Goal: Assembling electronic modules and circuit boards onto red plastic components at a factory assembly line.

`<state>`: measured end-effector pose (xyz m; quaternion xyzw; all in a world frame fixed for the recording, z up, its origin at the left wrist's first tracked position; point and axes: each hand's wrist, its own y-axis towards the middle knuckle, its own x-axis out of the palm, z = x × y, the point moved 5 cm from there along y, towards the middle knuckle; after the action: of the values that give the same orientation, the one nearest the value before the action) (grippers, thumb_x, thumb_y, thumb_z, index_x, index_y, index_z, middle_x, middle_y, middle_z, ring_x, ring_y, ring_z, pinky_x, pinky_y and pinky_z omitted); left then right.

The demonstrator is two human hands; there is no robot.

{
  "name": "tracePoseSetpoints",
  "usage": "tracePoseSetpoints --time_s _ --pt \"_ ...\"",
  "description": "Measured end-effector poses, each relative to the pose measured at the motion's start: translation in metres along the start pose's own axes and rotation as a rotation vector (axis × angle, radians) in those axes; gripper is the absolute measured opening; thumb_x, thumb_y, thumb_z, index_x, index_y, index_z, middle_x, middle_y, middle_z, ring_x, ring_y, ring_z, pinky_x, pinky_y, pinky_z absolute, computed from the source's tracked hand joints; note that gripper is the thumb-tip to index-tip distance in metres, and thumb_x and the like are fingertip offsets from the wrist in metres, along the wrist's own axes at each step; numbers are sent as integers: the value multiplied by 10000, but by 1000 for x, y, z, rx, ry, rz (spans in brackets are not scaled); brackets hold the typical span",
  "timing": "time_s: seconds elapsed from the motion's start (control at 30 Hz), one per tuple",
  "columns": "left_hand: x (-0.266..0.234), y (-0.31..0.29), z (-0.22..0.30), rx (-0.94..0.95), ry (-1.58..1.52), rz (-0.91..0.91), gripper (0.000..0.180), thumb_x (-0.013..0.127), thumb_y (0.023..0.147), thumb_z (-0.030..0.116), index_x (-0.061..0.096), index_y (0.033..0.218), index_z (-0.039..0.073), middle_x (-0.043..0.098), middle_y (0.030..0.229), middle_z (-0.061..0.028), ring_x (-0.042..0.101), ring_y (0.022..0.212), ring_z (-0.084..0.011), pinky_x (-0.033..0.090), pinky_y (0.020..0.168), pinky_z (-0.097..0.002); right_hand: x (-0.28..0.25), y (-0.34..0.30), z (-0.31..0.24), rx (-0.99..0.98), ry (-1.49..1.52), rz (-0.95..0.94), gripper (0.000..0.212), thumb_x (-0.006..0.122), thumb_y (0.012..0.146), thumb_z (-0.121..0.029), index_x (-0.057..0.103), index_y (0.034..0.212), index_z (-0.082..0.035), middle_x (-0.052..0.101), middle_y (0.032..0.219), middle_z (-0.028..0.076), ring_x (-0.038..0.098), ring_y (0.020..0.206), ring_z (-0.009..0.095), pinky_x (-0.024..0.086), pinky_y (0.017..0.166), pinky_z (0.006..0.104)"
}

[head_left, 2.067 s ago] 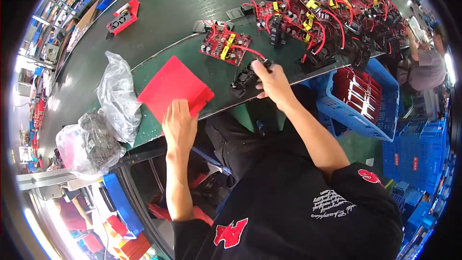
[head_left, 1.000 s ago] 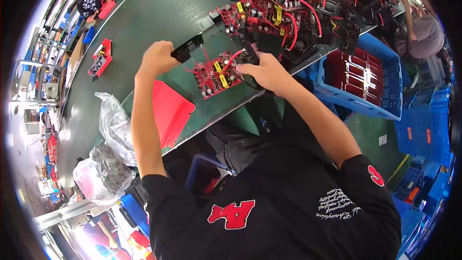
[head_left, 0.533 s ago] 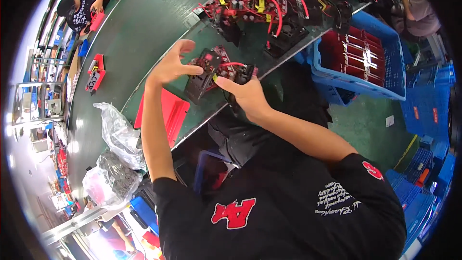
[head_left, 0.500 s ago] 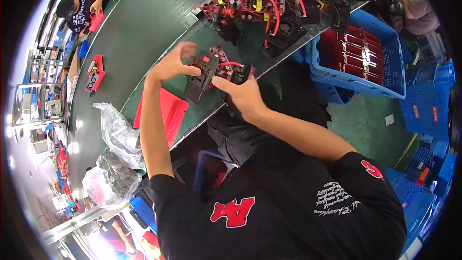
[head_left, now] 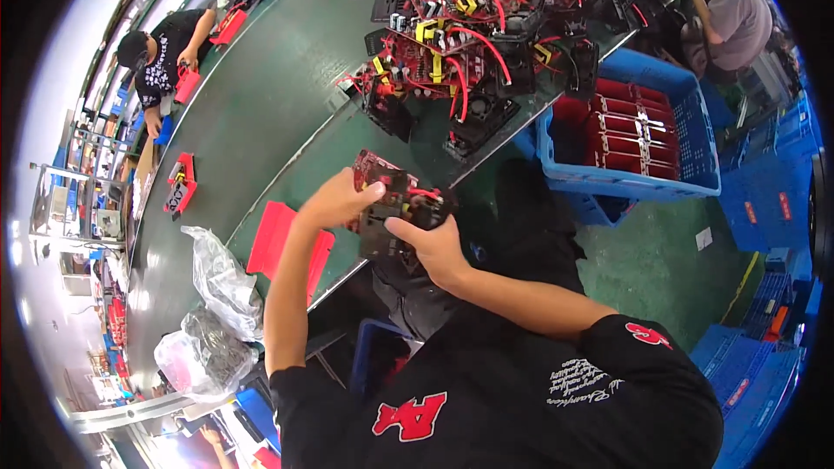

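Note:
A red circuit board (head_left: 372, 163) with red wires and a black end panel (head_left: 382, 241) is held over the table's near edge. My left hand (head_left: 337, 200) grips its left side, the thumb lying on top. From the right, my right hand (head_left: 436, 252) closes round the other end, its thumb pressed on the black panel. Some of my fingers are hidden beneath the assembly. Left of it, an empty-looking red housing (head_left: 276, 239) lies on the table, partly behind my left forearm.
Similar boards with black panels and red wires (head_left: 443, 56) are heaped at the far side. A blue crate (head_left: 630, 182) holding red panels stands right of the table. Clear plastic bags (head_left: 217, 274) lie at left; a red housing with parts (head_left: 181, 184) sits farther off. Two people work nearby.
My left hand, which was raised with fingers spread, has closed on the board assembly. The black panel has shifted and turned between my hands. The view has moved slightly.

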<state>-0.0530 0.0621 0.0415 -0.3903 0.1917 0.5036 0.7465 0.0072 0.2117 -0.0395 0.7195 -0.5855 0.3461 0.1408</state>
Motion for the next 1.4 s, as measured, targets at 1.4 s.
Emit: tracePoseSetpoints --time_s 1.4 --pt "-5 -151 -144 -152 436 1197 275 681 817 235 708 986 20 691 997 -158 651 921 -320 478 859 -407 -19 -16 2 192 -177 -358 502 791 731 4 578 1186 -9 658 1077 31 622 975 119 509 877 303"
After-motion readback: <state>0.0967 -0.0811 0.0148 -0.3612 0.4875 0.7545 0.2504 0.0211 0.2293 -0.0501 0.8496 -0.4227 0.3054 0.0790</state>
